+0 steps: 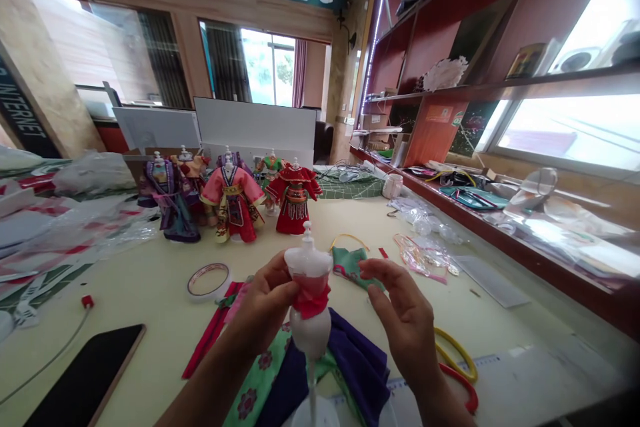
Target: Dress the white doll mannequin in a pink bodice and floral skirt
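Note:
A small white mannequin (311, 333) on a stand is upright in front of me, with a pink-red cloth band (311, 295) wrapped around its torso. My left hand (273, 287) grips the mannequin's side at the band, thumb in front. To the right, my right hand (403, 303) is apart from the mannequin, its fingers spread and curved with nothing in them. Behind that hand lies a piece of green cloth (347, 260) with a yellow cord. Under and around the stand are a purple cloth (357, 353) and a green flowered cloth (263, 373).
Several dressed mannequins (233, 197) stand at the back. A tape roll (209, 280) and a black phone (87, 377) lie to the left. Red-and-yellow-handled scissors (457, 373) and a clear ruler (480, 365) are at the right. Plastic bags (425, 220) lie near the shelf.

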The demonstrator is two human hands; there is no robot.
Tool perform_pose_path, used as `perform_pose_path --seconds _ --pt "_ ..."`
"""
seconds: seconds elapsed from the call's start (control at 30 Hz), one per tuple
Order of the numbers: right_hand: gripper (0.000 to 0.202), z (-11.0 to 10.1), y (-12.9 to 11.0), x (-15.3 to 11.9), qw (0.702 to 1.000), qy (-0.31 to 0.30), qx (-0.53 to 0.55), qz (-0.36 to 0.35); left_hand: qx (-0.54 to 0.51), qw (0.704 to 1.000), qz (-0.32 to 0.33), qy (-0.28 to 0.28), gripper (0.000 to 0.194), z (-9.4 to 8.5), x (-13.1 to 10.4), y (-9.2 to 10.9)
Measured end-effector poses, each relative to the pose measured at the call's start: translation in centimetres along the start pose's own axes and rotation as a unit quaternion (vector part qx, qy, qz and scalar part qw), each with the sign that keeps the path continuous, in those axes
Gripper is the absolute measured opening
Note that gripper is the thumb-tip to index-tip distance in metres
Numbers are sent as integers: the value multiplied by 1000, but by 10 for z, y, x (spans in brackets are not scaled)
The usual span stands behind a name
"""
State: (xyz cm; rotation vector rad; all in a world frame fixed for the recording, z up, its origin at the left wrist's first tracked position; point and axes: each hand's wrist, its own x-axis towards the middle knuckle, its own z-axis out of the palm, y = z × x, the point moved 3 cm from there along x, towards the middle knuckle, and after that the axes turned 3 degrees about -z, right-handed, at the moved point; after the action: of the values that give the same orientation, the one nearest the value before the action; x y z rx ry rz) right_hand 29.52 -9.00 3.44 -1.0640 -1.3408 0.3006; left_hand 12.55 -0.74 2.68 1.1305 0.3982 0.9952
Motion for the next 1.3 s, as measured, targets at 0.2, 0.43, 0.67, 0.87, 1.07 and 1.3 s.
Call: perform_pose_path --seconds 0.2,0.43,0.67,0.87,1.07,1.3 --pt "16 14 2 -5 996 -77 18 40 -4 996 -62 -59 56 0 -8 -5" --pt "17 21 -1 -8 998 -61 -26 -12 -36 989 -88 -114 51 8 -12 -14" --pt "20 7 -16 -18 996 -21 -38 -83 79 985 -32 -148 38 11 -24 -5" --pt "24 -9 -20 -29 997 -40 5 -72 318 937 81 -124 46 38 -43 17" --pt "23 -22 -15 -33 999 -22 21 -35 443 849 223 -183 56 72 -45 26" --pt "24 -23 -7 -33 997 -61 34 -24 465 845 199 -173 52 72 -43 13"
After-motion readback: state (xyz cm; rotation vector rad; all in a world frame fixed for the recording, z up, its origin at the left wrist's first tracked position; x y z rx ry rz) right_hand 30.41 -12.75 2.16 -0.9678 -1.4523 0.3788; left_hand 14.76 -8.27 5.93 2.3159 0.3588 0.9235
